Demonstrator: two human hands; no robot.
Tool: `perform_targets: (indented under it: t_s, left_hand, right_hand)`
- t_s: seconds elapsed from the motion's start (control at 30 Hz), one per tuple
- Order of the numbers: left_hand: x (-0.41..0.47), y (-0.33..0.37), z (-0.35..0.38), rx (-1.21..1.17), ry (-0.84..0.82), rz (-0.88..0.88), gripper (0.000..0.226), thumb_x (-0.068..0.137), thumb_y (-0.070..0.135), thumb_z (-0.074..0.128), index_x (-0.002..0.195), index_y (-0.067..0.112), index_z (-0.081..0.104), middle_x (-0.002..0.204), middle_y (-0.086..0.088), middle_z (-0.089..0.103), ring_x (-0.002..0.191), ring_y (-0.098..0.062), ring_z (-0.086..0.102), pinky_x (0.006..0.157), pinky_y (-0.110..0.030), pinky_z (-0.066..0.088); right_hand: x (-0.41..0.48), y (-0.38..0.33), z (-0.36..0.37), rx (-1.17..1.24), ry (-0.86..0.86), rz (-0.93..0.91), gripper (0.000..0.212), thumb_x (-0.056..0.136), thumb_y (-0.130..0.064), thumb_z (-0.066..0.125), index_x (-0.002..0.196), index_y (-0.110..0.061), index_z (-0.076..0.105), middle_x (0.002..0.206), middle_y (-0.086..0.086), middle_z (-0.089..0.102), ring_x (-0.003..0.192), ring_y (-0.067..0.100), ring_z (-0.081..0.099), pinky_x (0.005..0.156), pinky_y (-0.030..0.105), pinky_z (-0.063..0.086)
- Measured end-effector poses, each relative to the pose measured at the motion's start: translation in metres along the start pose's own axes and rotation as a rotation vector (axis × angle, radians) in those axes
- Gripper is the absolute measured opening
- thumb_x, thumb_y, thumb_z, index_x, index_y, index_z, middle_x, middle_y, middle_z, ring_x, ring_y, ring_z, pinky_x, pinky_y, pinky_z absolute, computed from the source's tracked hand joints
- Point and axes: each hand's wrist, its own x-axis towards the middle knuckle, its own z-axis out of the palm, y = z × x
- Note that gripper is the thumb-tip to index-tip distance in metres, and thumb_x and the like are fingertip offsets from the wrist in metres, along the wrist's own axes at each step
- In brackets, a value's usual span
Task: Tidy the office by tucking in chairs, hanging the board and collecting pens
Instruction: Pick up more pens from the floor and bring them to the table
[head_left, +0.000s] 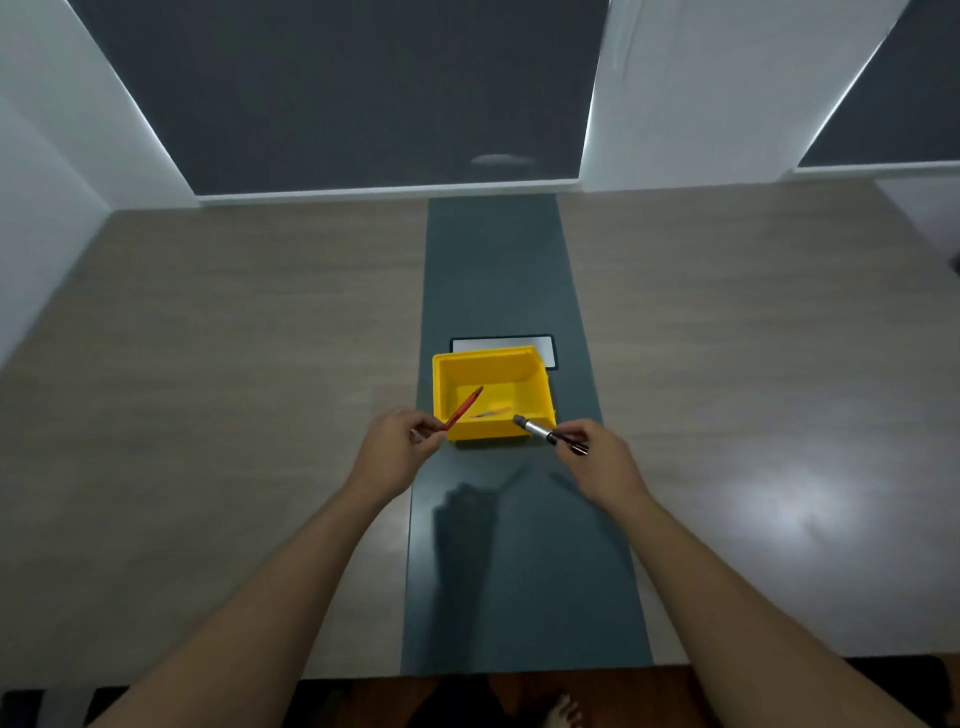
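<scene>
A yellow plastic bin (537, 376) stands on the table's dark green centre strip, with a pen lying on its floor. My left hand (392, 452) pinches a red pen (464, 408) whose tip angles up over the bin's left side. My right hand (602, 462) grips a silver and black pen (540, 431) by its dark end; its silver end points at the bin's front right corner. Both hands hover just in front of the bin.
A small white board with a black frame (546, 348) lies flat on the strip right behind the bin. The wide wood table (208, 364) stretches left and right. Its near edge (493, 670) is close to me, floor below.
</scene>
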Motion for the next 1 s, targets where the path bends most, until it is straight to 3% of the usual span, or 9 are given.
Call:
perform_targets:
  t_s: [0.07, 0.17, 0.23, 0.37, 0.57, 0.67, 0.77, 0.9, 1.0]
  left_hand:
    - [0.032, -0.009, 0.002, -0.001, -0.036, 0.002, 0.014, 0.097, 0.027, 0.079, 0.108, 0.019, 0.083, 0.094, 0.003, 0.072, 0.078, -0.006, 0.061, 0.067, -0.017, 0.044]
    - [0.083, -0.02, 0.012, 0.07, -0.09, 0.029, 0.018, 0.097, 0.031, 0.079, 0.111, 0.02, 0.082, 0.095, 0.006, 0.07, 0.083, -0.01, 0.062, 0.07, -0.024, 0.045]
    - [0.112, -0.023, 0.02, 0.135, -0.122, 0.062, 0.018, 0.097, 0.031, 0.078, 0.112, 0.022, 0.081, 0.097, 0.007, 0.068, 0.086, -0.009, 0.059, 0.069, -0.022, 0.042]
    - [0.153, -0.026, 0.04, 0.223, -0.224, 0.139, 0.019, 0.101, 0.03, 0.073, 0.116, 0.021, 0.08, 0.111, -0.001, 0.07, 0.092, -0.014, 0.062, 0.084, -0.036, 0.057]
    - [0.186, -0.029, 0.079, 0.377, -0.368, 0.16, 0.024, 0.105, 0.031, 0.066, 0.122, 0.02, 0.078, 0.124, -0.004, 0.069, 0.106, -0.025, 0.068, 0.089, -0.037, 0.059]
    - [0.197, -0.033, 0.094, 0.468, -0.396, 0.151, 0.022, 0.107, 0.03, 0.063, 0.121, 0.021, 0.077, 0.121, -0.006, 0.071, 0.104, -0.026, 0.069, 0.086, -0.037, 0.059]
    - [0.204, -0.034, 0.106, 0.53, -0.41, 0.156, 0.021, 0.107, 0.029, 0.063, 0.119, 0.019, 0.077, 0.118, -0.008, 0.072, 0.103, -0.027, 0.07, 0.087, -0.04, 0.06]
    - [0.204, -0.041, 0.114, 0.536, -0.406, 0.138, 0.019, 0.106, 0.023, 0.062, 0.118, 0.018, 0.076, 0.117, -0.01, 0.072, 0.103, -0.029, 0.071, 0.09, -0.043, 0.062]
    - [0.2, -0.048, 0.115, 0.454, -0.413, 0.107, 0.025, 0.107, 0.025, 0.061, 0.127, 0.019, 0.074, 0.124, -0.011, 0.072, 0.108, -0.031, 0.07, 0.09, -0.045, 0.06]
  right_hand:
    - [0.02, -0.004, 0.004, 0.022, 0.006, 0.028, 0.019, 0.098, -0.014, 0.074, 0.117, -0.013, 0.073, 0.108, -0.001, 0.074, 0.098, 0.016, 0.069, 0.067, 0.007, 0.047]
    - [0.054, -0.01, 0.009, -0.002, -0.004, 0.043, 0.017, 0.097, -0.016, 0.076, 0.113, -0.014, 0.073, 0.107, -0.001, 0.074, 0.096, 0.014, 0.069, 0.065, 0.006, 0.047]
    - [0.076, -0.013, 0.015, -0.025, -0.013, 0.049, 0.016, 0.096, -0.018, 0.076, 0.112, -0.015, 0.075, 0.106, 0.0, 0.076, 0.095, 0.015, 0.07, 0.069, 0.01, 0.05]
    - [0.112, -0.008, 0.035, -0.103, -0.041, 0.05, 0.01, 0.096, -0.027, 0.078, 0.106, -0.025, 0.076, 0.1, -0.006, 0.076, 0.098, 0.018, 0.073, 0.086, 0.038, 0.06]
    - [0.142, -0.001, 0.064, -0.212, -0.126, 0.033, 0.018, 0.098, -0.031, 0.074, 0.115, -0.026, 0.078, 0.107, 0.003, 0.078, 0.101, 0.022, 0.072, 0.087, 0.044, 0.063]
    - [0.154, 0.006, 0.079, -0.299, -0.161, 0.02, 0.023, 0.098, -0.04, 0.067, 0.117, -0.033, 0.076, 0.108, 0.002, 0.076, 0.103, 0.023, 0.07, 0.089, 0.048, 0.062]
    - [0.164, 0.005, 0.089, -0.348, -0.205, 0.018, 0.025, 0.1, -0.036, 0.062, 0.119, -0.031, 0.076, 0.111, 0.005, 0.076, 0.106, 0.027, 0.067, 0.091, 0.05, 0.06]
    - [0.17, 0.002, 0.1, -0.345, -0.236, -0.008, 0.027, 0.101, -0.028, 0.06, 0.121, -0.027, 0.078, 0.114, 0.004, 0.079, 0.107, 0.03, 0.069, 0.09, 0.051, 0.06]
    - [0.169, 0.006, 0.105, -0.307, -0.23, 0.026, 0.034, 0.097, -0.035, 0.055, 0.123, -0.029, 0.077, 0.115, 0.005, 0.078, 0.108, 0.029, 0.069, 0.092, 0.05, 0.061]
